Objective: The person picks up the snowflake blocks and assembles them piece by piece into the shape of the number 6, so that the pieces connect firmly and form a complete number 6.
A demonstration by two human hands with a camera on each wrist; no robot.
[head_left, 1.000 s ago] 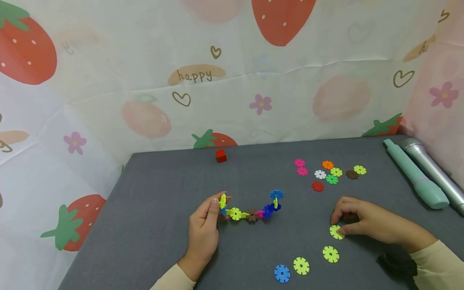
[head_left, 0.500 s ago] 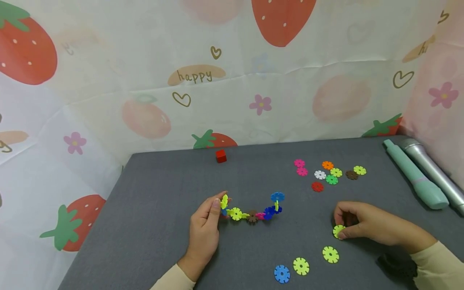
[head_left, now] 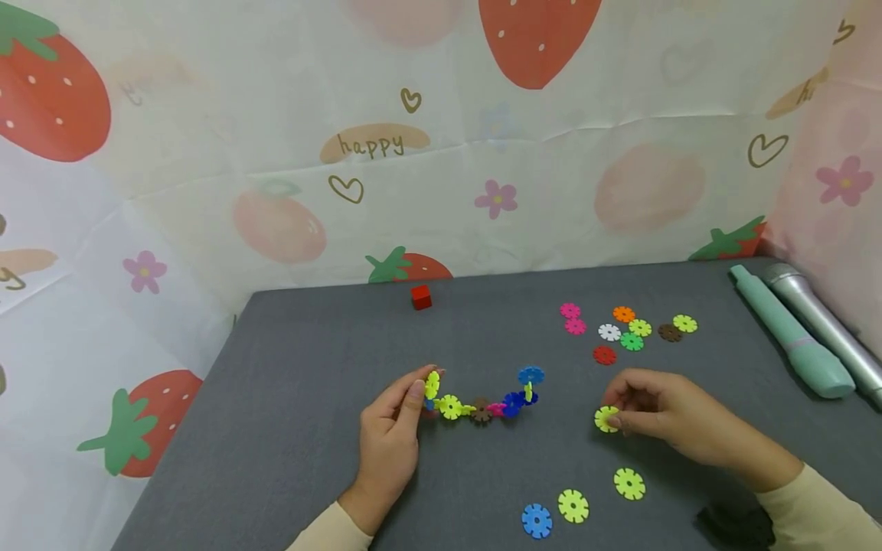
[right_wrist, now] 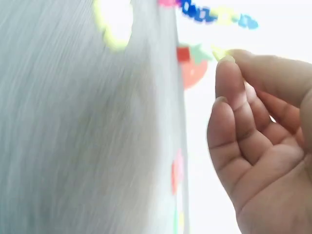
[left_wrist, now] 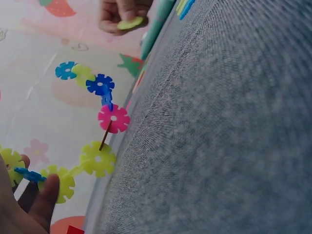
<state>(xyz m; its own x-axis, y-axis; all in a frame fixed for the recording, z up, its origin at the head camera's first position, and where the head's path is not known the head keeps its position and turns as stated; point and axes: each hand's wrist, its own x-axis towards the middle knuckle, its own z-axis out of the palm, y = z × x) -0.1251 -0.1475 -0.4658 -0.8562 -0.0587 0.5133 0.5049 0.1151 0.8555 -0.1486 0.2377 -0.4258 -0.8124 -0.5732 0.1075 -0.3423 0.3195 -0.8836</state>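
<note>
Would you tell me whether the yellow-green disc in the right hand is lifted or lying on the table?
Lifted: the right hand pinches the yellow-green disc by its edge, tilted.

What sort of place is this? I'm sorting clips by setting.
Probably a small tabletop play or craft corner: a grey table backed by strawberry-print cloth, loose plastic flower discs, and a part-built chain of discs held by the left hand.
</note>
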